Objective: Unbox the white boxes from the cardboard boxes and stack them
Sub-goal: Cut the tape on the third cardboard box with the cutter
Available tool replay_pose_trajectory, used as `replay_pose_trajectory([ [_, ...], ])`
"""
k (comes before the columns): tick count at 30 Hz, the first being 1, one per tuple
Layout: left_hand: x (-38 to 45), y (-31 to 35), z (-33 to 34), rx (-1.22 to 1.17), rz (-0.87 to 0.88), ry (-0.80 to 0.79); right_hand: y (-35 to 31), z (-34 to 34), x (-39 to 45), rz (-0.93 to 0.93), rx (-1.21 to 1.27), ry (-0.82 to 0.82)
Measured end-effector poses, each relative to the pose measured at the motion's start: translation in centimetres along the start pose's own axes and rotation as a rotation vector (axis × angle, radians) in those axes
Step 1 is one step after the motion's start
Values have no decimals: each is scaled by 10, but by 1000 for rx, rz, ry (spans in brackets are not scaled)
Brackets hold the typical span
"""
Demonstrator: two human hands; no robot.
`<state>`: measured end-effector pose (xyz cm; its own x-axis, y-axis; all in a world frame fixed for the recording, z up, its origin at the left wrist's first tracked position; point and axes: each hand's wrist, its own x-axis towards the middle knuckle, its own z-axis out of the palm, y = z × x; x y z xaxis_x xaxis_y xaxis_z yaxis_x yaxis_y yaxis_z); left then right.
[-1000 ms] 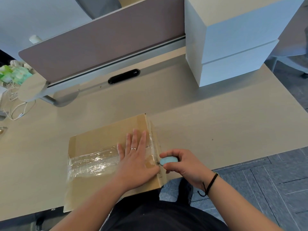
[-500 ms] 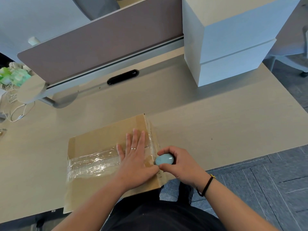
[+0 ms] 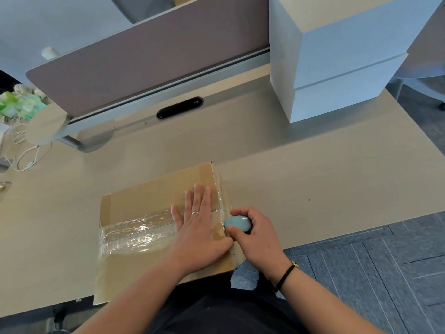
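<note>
A flat cardboard box [image 3: 149, 201] sealed with clear tape lies at the near edge of the desk [image 3: 313, 179], partly overhanging it. My left hand [image 3: 199, 227] presses flat on the box's top, fingers spread, near its right end. My right hand [image 3: 255, 235] grips a small light-blue cutter [image 3: 238, 222] held against the box's taped right side. Two white boxes [image 3: 337, 56] stand stacked at the desk's far right.
A brown divider panel [image 3: 144, 59] runs along the back of the desk, with a black cable slot [image 3: 179, 108] below it. White cables [image 3: 21, 153] and green packets [image 3: 19, 104] lie at the far left. Grey carpet floor [image 3: 373, 273] is to the right.
My right hand has slid the blue cutter a little upward along the box's right side. The left hand has stayed flat on the box.
</note>
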<state>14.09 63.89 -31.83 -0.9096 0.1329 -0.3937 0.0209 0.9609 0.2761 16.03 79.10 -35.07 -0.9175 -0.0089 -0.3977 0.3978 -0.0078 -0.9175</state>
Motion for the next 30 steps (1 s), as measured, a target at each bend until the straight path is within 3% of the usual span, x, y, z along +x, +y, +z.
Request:
replay_pose_trajectory([
  [19,0,2,1,-7,-5,24,3,18,10,2,138,126],
  [30,-2,5,-5,-6,-19,-32,-15,-2,36,106,41,-152],
])
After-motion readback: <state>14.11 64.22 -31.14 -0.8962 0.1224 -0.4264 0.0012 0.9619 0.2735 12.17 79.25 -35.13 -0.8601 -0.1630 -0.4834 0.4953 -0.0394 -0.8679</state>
